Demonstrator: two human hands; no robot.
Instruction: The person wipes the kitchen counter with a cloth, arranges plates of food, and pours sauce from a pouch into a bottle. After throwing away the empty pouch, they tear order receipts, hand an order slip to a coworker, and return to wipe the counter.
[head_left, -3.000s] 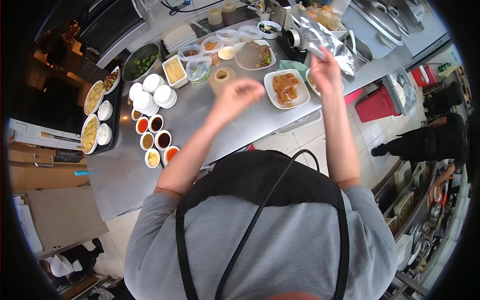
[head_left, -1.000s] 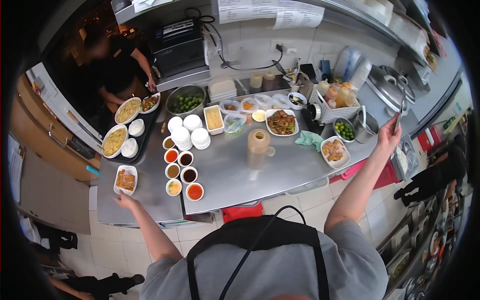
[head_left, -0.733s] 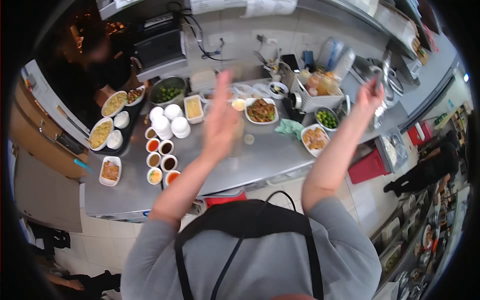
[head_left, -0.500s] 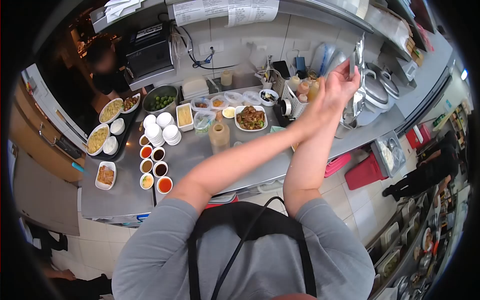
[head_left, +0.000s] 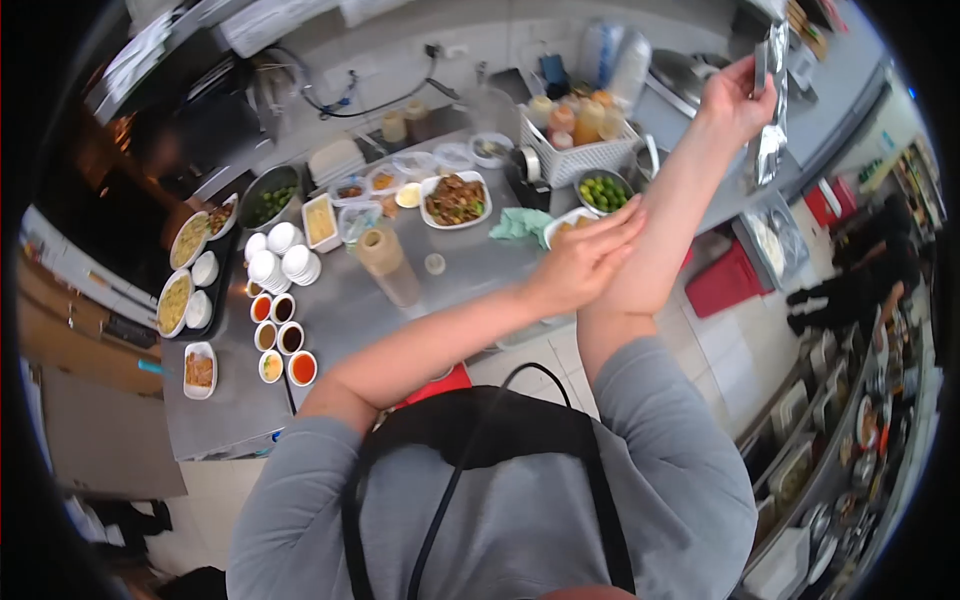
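My right hand (head_left: 738, 98) is raised at the upper right. Its fingers are bent round a thin grey flat piece (head_left: 762, 70), seen edge-on, whose kind I cannot make out. Beside it a crinkled strip of foil (head_left: 770, 150) runs downward; whether the two are joined is unclear. My left hand (head_left: 590, 258) lies across my right forearm in this view, fingers stretched out and holding nothing visible; I cannot tell whether it touches the arm. Below it, partly hidden, is a white dish (head_left: 556, 232). A bowl of green citrus fruits (head_left: 604, 190) stands just beyond.
On the steel counter are a meat dish (head_left: 455, 200), a squeeze bottle (head_left: 388, 268), a green cloth (head_left: 521, 224), stacked white cups (head_left: 268, 266) and several sauce cups (head_left: 291, 338). A white basket (head_left: 580, 158) holds bottles. A red bin (head_left: 732, 280) and another person (head_left: 870, 265) are at right.
My left hand has drawn back from beside my right hand to over the forearm. The right hand, grey piece and foil appear farther up and right. The whole view has shifted, uncovering the citrus bowl.
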